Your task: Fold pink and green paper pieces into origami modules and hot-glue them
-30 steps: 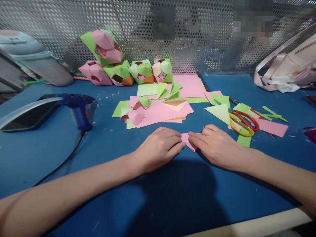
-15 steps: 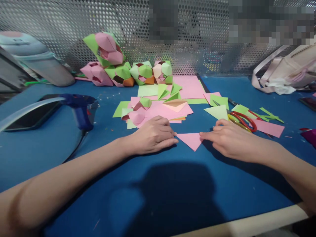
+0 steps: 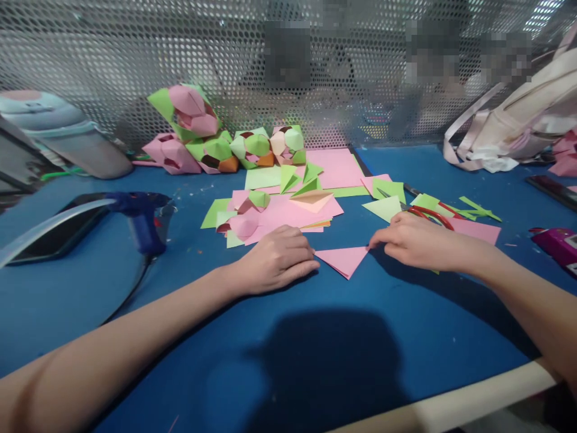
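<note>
A pink paper triangle (image 3: 344, 260), folded with layered edges, lies flat on the blue table with its point towards me. My left hand (image 3: 283, 258) rests palm down, fingers lying on the table. Its fingertips touch the triangle's left corner. At the right corner, the index fingertip of my right hand (image 3: 406, 240) touches the paper. That hand's fingers are partly apart and bent, with no grip on the sheet visible. Under and behind my right hand are red-handled scissors (image 3: 430, 214), partly covered. A pale green paper piece (image 3: 383, 208) lies beside them.
Stacked pink sheets (image 3: 288, 211) and folded green pieces lie ahead. Behind them, paper balls (image 3: 211, 150) stand against a perforated metal screen (image 3: 243, 72). A blue glue gun (image 3: 146, 219) and tumbler (image 3: 85, 141) are left. A bag (image 3: 518, 126) and phone (image 3: 552, 191) are right.
My right hand has shifted slightly outward, its fingertip now at the triangle's right corner and more of the paper's edge showing. My left hand stays at the left corner. The view has tilted slightly.
</note>
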Tool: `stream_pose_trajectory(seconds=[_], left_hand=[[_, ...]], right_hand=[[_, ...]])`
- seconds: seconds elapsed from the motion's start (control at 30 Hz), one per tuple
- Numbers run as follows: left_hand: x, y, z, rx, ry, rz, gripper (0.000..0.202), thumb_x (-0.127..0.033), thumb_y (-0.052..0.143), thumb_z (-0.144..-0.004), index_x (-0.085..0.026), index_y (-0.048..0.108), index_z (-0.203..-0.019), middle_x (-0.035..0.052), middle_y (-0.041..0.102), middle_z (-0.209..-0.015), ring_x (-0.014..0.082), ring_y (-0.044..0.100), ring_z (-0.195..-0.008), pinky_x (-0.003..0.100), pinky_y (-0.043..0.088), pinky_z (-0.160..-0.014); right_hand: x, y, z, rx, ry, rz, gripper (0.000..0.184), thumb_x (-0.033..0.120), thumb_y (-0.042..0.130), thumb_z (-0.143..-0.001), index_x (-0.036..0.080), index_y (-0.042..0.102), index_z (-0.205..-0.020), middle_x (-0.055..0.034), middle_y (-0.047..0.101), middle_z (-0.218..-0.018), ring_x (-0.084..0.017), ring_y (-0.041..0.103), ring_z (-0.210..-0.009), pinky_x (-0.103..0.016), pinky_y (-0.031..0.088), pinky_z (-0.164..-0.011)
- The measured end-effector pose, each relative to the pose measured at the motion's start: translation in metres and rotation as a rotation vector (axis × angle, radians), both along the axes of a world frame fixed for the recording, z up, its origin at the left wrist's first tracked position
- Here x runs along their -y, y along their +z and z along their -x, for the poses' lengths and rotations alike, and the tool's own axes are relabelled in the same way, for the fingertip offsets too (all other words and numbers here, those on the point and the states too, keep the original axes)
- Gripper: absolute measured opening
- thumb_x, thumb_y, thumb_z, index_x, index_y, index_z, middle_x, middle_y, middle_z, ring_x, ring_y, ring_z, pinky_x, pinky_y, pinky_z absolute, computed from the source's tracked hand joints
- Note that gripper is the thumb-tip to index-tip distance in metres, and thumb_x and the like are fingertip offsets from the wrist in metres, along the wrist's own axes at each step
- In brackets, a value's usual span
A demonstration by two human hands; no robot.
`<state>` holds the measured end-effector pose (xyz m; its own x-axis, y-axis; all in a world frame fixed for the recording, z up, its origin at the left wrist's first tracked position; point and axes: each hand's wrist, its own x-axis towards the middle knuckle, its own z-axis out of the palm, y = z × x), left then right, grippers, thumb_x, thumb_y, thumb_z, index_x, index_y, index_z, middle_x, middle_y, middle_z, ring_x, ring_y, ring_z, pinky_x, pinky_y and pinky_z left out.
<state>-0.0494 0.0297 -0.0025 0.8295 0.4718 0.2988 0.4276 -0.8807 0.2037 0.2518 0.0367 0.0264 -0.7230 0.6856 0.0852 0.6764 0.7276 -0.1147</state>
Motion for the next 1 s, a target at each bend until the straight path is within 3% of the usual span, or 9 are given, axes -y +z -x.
stream_pose_trajectory(seconds=[0.2, 0.3, 0.43, 0.57, 0.7, 0.8, 0.87, 1.0], left_hand=[[0.006, -0.006, -0.005, 0.023, 0.102, -0.111, 0.028, -0.029, 0.048, -0.091, -0.015, 0.059, -0.113, 0.0119, 0.066, -0.097, 0.0216, 0.059, -0.088, 0.037, 0.046, -0.080], [0.012, -0.006, -0.011, 0.100, 0.174, -0.058, 0.035, -0.028, 0.051, -0.089, -0.013, 0.052, -0.120, 0.0145, 0.063, -0.107, 0.0234, 0.058, -0.100, 0.039, 0.048, -0.086], [0.017, -0.006, -0.024, 0.104, 0.150, 0.037, 0.042, -0.031, 0.058, -0.084, -0.015, 0.051, -0.122, 0.0151, 0.059, -0.120, 0.0256, 0.053, -0.115, 0.042, 0.045, -0.096], [0.013, -0.008, -0.034, 0.218, 0.161, 0.095, 0.019, -0.021, 0.048, -0.089, -0.016, 0.063, -0.098, 0.0116, 0.065, -0.102, 0.0206, 0.060, -0.098, 0.036, 0.050, -0.086], [0.013, -0.004, -0.036, 0.422, 0.376, 0.205, 0.013, -0.020, 0.048, -0.088, -0.016, 0.061, -0.087, 0.0066, 0.063, -0.086, 0.0157, 0.058, -0.078, 0.030, 0.049, -0.071], [0.020, -0.001, -0.039, 0.540, 0.482, 0.286, 0.007, -0.019, 0.050, -0.084, -0.017, 0.057, -0.084, 0.0037, 0.059, -0.085, 0.0141, 0.055, -0.075, 0.026, 0.046, -0.065], [0.025, 0.001, -0.041, 0.598, 0.511, 0.362, 0.003, -0.018, 0.051, -0.082, -0.017, 0.054, -0.082, 0.0026, 0.057, -0.084, 0.0134, 0.054, -0.074, 0.025, 0.044, -0.063], [0.034, 0.002, -0.046, 0.704, 0.579, 0.681, 0.006, -0.020, 0.053, -0.082, -0.019, 0.049, -0.085, -0.0045, 0.049, -0.067, 0.0092, 0.045, -0.057, 0.021, 0.038, -0.053]], right_hand=[[-0.004, 0.006, 0.007, -0.069, -0.046, 0.188, 0.029, 0.013, 0.046, -0.085, 0.023, 0.067, -0.102, -0.0007, 0.072, -0.095, -0.016, 0.064, -0.085, -0.029, 0.045, -0.075], [0.000, 0.010, 0.009, -0.120, -0.072, 0.146, 0.030, 0.015, 0.046, -0.085, 0.022, 0.066, -0.107, -0.0020, 0.071, -0.099, -0.016, 0.063, -0.088, -0.029, 0.045, -0.076], [0.003, 0.006, 0.010, -0.089, -0.020, 0.079, 0.027, 0.017, 0.049, -0.086, 0.022, 0.067, -0.105, -0.0033, 0.071, -0.095, -0.017, 0.063, -0.083, -0.029, 0.044, -0.074], [0.004, 0.002, 0.014, -0.092, -0.047, 0.079, 0.023, 0.026, 0.050, -0.089, 0.022, 0.065, -0.105, -0.0040, 0.071, -0.093, -0.018, 0.063, -0.080, -0.028, 0.043, -0.071], [0.007, 0.006, 0.023, -0.236, -0.286, 0.066, 0.037, 0.047, 0.044, -0.092, 0.019, 0.061, -0.109, -0.0066, 0.070, -0.089, -0.019, 0.063, -0.077, -0.028, 0.042, -0.066], [0.014, 0.005, 0.034, -0.376, -0.390, 0.184, 0.050, 0.055, 0.042, -0.090, 0.017, 0.051, -0.120, -0.0064, 0.068, -0.082, -0.019, 0.063, -0.072, -0.027, 0.042, -0.060], [0.020, 0.000, 0.042, -0.468, -0.378, 0.272, 0.053, 0.050, 0.048, -0.089, 0.017, 0.042, -0.129, -0.0044, 0.066, -0.081, -0.018, 0.062, -0.070, -0.026, 0.042, -0.059], [0.024, -0.016, 0.054, -0.641, -0.298, 0.378, 0.064, 0.017, 0.053, -0.081, 0.020, 0.026, -0.139, 0.0003, 0.059, -0.082, -0.013, 0.060, -0.067, -0.023, 0.044, -0.060]])
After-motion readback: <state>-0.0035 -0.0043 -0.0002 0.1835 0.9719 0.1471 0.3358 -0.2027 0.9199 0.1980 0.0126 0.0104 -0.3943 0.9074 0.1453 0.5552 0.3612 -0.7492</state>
